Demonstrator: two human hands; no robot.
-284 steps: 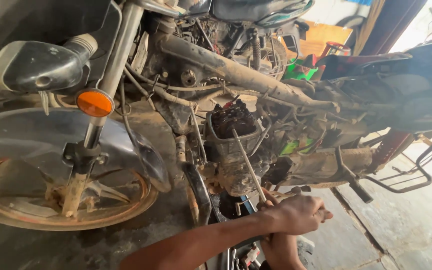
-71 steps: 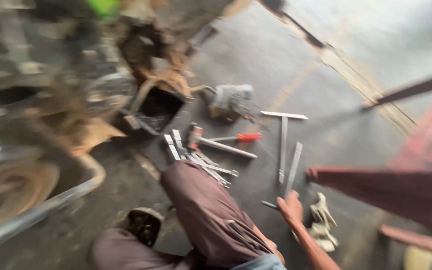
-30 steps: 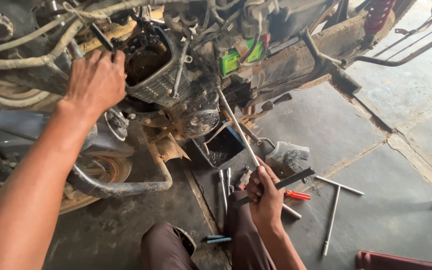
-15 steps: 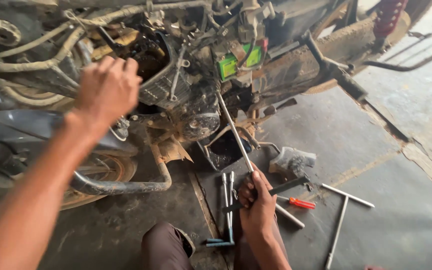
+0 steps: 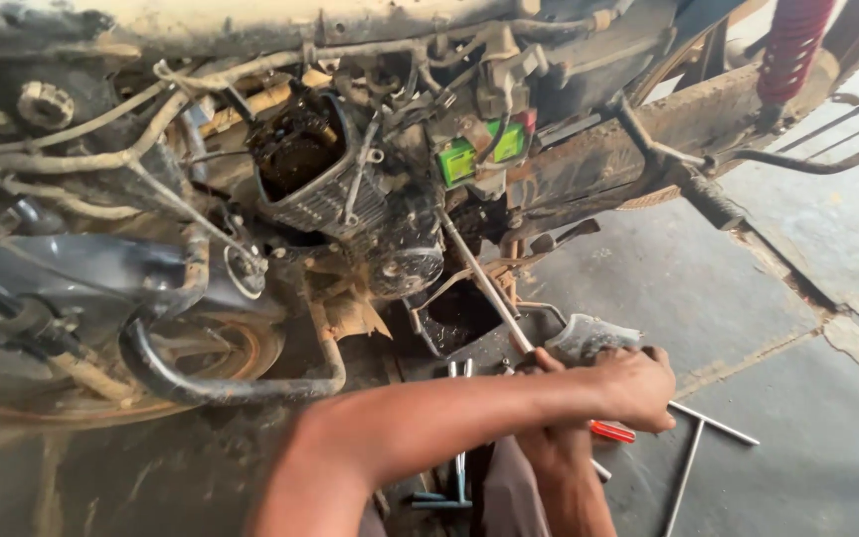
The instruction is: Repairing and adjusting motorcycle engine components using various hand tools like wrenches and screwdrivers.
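A motorcycle lies on its side with its engine (image 5: 330, 189) open and greasy. A long thin metal rod (image 5: 484, 283) slants from the engine down to my hands. My right hand (image 5: 559, 457) sits low, mostly hidden under my left forearm, and grips the rod's lower end. My left arm crosses from the lower left, and my left hand (image 5: 638, 386) rests knuckles-up beside a grey rag (image 5: 589, 336) and above a red-handled screwdriver (image 5: 613, 431). Its fingers curl downward and what they touch is hidden.
A black tray (image 5: 464, 323) stands under the engine. A T-handle wrench (image 5: 688, 467) and blue-handled spanners (image 5: 449, 492) lie on the concrete floor. A curved crash bar (image 5: 211, 388), a wheel (image 5: 231, 348), a green battery (image 5: 469, 159) and a red shock spring (image 5: 792, 45) surround the engine.
My left hand has left the engine's top and swung down and right, across my right hand, to the rag and tools. The right hand still holds the rod.
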